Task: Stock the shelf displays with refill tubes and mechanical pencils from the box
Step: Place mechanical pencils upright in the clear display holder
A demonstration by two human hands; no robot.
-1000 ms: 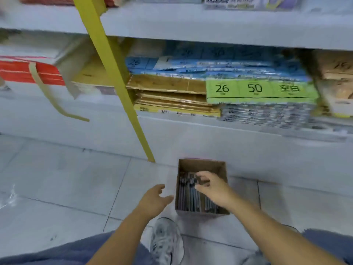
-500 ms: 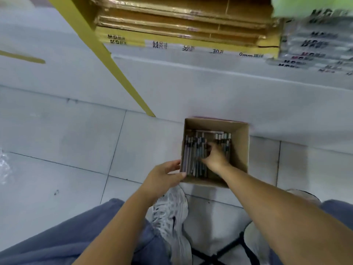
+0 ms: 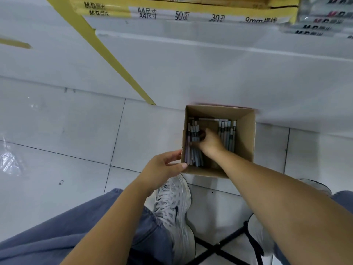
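While the left hand [image 3: 162,167] holds the box [image 3: 246,136] by its near left corner, thumb laid along the near edge and the other fingers curled against the outside of the left wall, the right hand [image 3: 210,144] is down inside it. Box is open-topped brown cardboard, sitting on the tiled floor [image 3: 57,131] right up against the white base of the shelf [image 3: 191,64].

Pencils [image 3: 193,152] lie flat in the bottom in two bunches, one along the left wall and one toward the right, with bare cardboard between them, plus one lying crosswise at the far end.

Right hand comes in from the near right, forearm crossing the near rim, palm turned down and to the left. Its fingers are curled onto the left bunch, about halfway along the pencils, thumb on the far side. Fingertips are buried among the pencils though, so honestly can't tell if it's actually got hold of any or is just resting on them. The right bunch sits just beside the back of the hand.

A white shoe [image 3: 173,199] is on the floor just this side of the box, below the left wrist.
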